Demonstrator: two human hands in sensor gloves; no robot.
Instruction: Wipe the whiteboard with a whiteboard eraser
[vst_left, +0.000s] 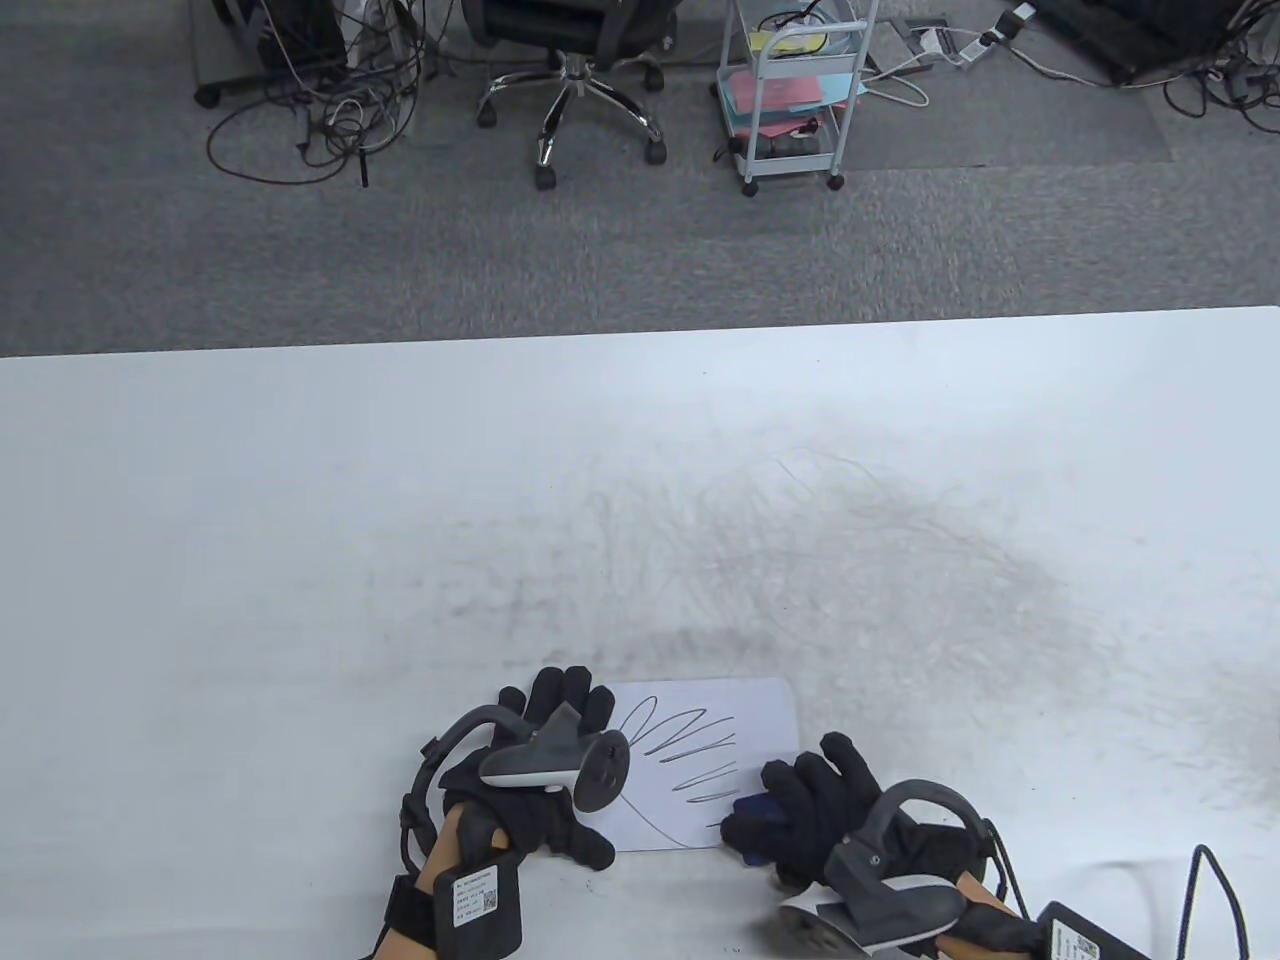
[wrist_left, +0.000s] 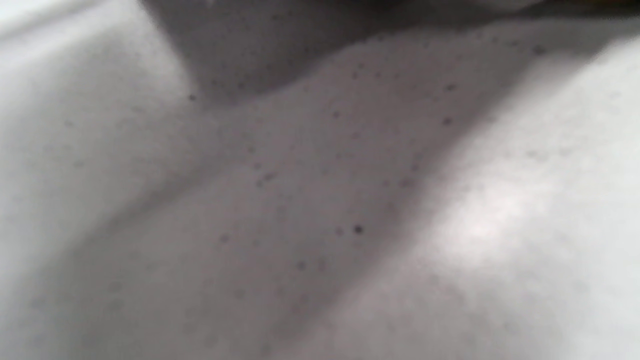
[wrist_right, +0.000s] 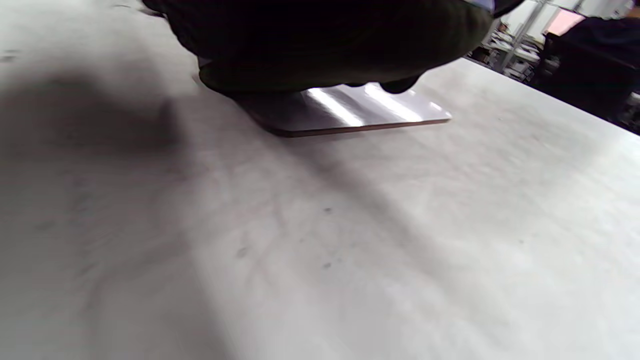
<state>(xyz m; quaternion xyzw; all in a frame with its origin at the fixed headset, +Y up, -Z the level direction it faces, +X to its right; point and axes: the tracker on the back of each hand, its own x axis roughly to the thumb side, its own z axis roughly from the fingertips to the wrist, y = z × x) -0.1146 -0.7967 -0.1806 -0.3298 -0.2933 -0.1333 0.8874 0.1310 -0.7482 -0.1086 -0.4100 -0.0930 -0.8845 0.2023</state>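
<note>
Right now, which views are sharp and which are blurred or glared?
Table view: sharp, scribbles on the whiteboard legible. Left wrist view: fully out of focus, only shadowed table surface. Right wrist view: soft, glare streaks on the whiteboard, right hand a dark mass, heavy shadow at left.

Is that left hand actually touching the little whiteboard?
Touching. In the table view the left hand lies over the whiteboard's left edge, fingers spread on it. The left wrist view is too blurred to help.

We see lots of bare table (vst_left: 300, 520) past the whiteboard (vst_left: 760, 715). Our left hand (vst_left: 540, 775) and right hand (vst_left: 815, 810) crowd its sides.
</note>
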